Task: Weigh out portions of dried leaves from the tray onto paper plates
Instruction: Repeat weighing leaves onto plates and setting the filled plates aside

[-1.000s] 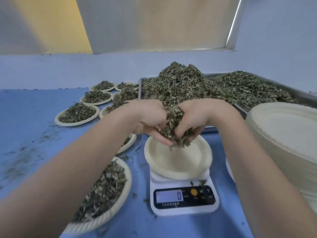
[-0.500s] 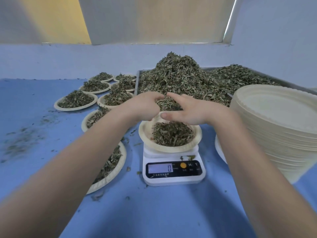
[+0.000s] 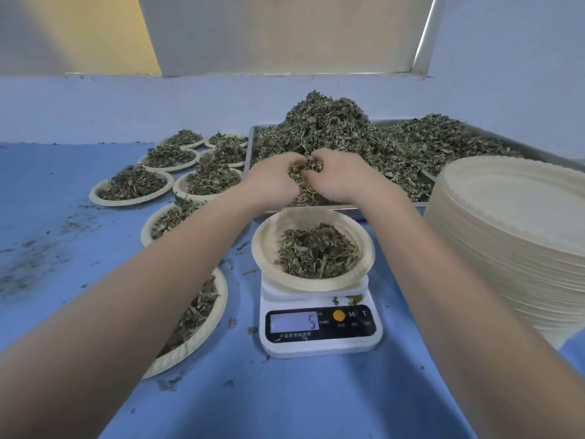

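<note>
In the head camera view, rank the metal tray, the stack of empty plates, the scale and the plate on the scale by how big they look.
1. metal tray
2. stack of empty plates, though nearness to the camera inflates it
3. scale and plate on the scale, which look about alike

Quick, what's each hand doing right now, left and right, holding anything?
Left hand: fingers curled round a clump of dried leaves over the tray.
Right hand: also curled, gripping leaves from the same heap.
</note>
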`<state>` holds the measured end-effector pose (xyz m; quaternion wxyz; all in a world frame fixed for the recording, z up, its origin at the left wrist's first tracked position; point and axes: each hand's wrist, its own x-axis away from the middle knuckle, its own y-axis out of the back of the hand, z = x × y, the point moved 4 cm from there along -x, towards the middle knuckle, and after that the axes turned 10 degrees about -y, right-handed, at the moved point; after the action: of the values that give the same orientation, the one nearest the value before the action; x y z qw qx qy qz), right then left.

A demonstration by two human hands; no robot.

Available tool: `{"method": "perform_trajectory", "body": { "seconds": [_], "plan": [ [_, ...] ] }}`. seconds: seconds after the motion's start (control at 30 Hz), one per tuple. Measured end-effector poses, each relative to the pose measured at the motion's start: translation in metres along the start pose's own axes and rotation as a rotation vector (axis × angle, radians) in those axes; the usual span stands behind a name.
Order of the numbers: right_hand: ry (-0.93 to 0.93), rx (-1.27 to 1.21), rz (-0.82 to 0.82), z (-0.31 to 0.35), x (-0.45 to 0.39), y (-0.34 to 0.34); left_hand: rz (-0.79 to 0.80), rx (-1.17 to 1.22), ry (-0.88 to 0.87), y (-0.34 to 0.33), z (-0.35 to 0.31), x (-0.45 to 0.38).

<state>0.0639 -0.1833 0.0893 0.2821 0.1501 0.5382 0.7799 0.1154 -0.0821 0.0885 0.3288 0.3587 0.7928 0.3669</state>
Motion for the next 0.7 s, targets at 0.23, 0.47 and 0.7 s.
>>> {"method": "perform_trajectory", "body": {
  "seconds": [0.23, 0.47, 0.7],
  "plan": [
    [-0.115, 0.322, 0.229, 0.006, -0.073, -0.036, 0.176, -0.160, 0.088, -0.012, 0.034, -0.061],
    [-0.089, 0.185, 0.320, 0.005, -0.118, -0.065, 0.327, -0.286, 0.171, -0.035, 0.076, -0.100],
    [-0.142, -0.154, 0.423, 0.016, -0.128, -0.080, 0.310, -0.043, 0.280, -0.043, 0.100, -0.109]
  ]
}}
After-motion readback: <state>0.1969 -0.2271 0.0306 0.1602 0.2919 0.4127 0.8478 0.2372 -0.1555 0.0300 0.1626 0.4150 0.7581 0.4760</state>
